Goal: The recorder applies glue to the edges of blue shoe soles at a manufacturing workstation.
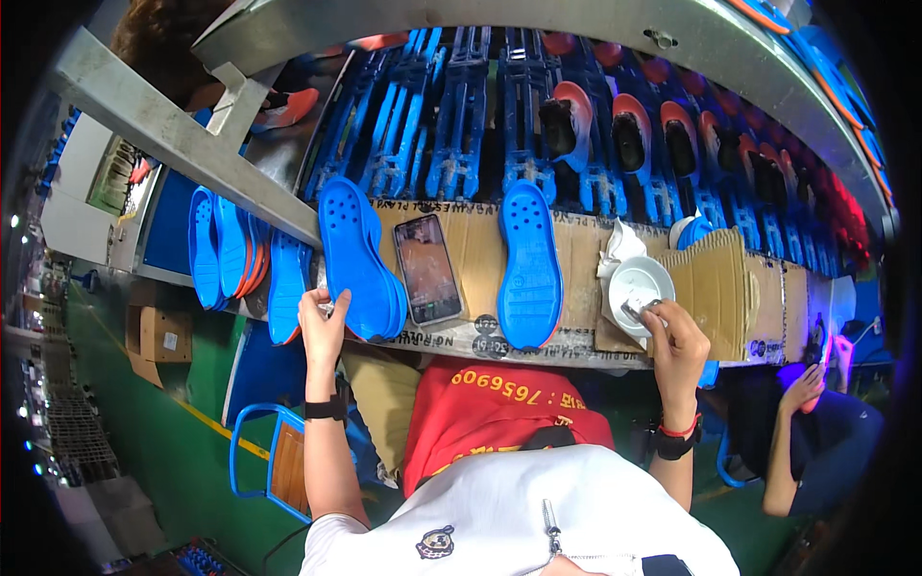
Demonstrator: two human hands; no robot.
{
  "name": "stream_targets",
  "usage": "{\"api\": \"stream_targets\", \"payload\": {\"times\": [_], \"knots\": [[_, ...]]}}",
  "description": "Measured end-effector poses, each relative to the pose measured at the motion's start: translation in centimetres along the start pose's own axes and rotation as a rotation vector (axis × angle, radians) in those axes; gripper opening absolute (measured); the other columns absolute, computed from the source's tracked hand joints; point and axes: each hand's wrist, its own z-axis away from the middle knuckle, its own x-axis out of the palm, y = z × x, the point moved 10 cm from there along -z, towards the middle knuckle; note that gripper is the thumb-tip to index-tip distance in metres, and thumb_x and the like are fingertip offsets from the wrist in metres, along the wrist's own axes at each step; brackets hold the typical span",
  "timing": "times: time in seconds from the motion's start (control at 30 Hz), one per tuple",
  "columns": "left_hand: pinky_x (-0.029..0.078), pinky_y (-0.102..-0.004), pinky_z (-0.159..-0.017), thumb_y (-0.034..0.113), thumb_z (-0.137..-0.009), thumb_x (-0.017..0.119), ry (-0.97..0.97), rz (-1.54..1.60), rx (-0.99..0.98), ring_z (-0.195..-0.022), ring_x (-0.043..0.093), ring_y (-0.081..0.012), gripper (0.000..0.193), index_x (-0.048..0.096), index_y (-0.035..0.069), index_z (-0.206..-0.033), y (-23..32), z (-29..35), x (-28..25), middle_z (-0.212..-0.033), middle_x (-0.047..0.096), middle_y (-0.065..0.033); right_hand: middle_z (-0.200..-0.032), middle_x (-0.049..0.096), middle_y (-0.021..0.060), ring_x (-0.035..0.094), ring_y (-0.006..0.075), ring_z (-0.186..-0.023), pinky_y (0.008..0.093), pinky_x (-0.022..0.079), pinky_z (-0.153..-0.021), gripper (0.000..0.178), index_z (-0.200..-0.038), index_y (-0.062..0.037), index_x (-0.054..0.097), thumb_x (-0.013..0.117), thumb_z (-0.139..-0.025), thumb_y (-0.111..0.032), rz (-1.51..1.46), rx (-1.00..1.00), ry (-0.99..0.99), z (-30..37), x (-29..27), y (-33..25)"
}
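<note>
At the left edge of a stack of blue shoe soles [357, 259], my left hand [323, 331] has its thumb and fingers closed at the top sole's rim. My right hand [680, 348] pinches a small light-coloured item at the mouth of a white bowl [655, 276]; its kind is unclear, as the fingers and bowl partly hide it. Between my hands, one blue sole [530, 269] with small holes lies flat on the cardboard. A phone [429, 269] with its screen lit rests beside the stack.
Crumpled white tissue [622, 242] and a cardboard piece [715, 288] flank the bowl. Beyond the cardboard-covered bench run blue racks [456, 144], some carrying shoe uppers [573, 120]. A metal bar [173, 125] crosses at upper left. Another person [816, 442] works at right.
</note>
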Motion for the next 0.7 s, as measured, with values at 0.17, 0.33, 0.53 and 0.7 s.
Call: {"api": "stream_targets", "payload": {"times": [0.17, 0.33, 0.53, 0.7], "knots": [[0.043, -0.039, -0.064, 0.026, -0.097, 0.059, -0.063, 0.178, -0.093, -0.067, 0.052, -0.0241, 0.029, 0.05, -0.001, -0.096, -0.3, -1.3, 0.5, -0.08, 0.059, -0.016, -0.088, 0.069, 0.0137, 0.067, 0.0266, -0.07, 0.0309, 0.051, -0.06, 0.011, -0.089, 0.0017, 0.066, 0.073, -0.08, -0.001, -0.003, 0.056, -0.019, 0.3, 0.1, 0.3], [0.04, -0.03, -0.059, 0.023, -0.1, 0.055, 0.037, 0.291, -0.14, -0.067, 0.049, -0.0132, 0.025, 0.045, 0.001, -0.109, 3.3, -1.6, -3.5, -0.077, 0.058, -0.0088, -0.089, 0.069, 0.0129, 0.067, 0.0274, -0.07, 0.0315, 0.052, -0.06, 0.011, -0.089, -0.0004, 0.067, 0.073, -0.08, -0.003, 0.046, 0.035, -0.01, 0.1, -0.3, 1.0], [0.053, -0.0304, -0.083, 0.011, -0.097, 0.057, -0.387, 1.23, -0.298, -0.102, 0.06, -0.0161, 0.044, 0.039, -0.001, -0.135, 12.4, 2.6, 0.2, -0.117, 0.059, -0.0117, -0.087, 0.07, 0.0087, 0.066, 0.029, -0.068, 0.0344, 0.051, -0.058, 0.009, -0.086, -0.0053, 0.068, 0.073, -0.08, -0.009, 0.146, 0.01, -0.043, -1.0, 0.1, 1.5], [0.043, -0.0406, -0.107, -0.003, -0.086, 0.056, -0.718, 1.523, -0.386, -0.125, 0.051, -0.0262, 0.061, 0.031, -0.001, -0.142, 18.1, 7.1, 4.9, -0.136, 0.049, -0.0158, -0.086, 0.069, 0.0067, 0.067, 0.0286, -0.067, 0.0359, 0.052, -0.056, 0.009, -0.086, -0.007, 0.07, 0.072, -0.082, -0.015, 0.22, -0.09, -0.101, -1.4, 1.5, 0.9]]}}
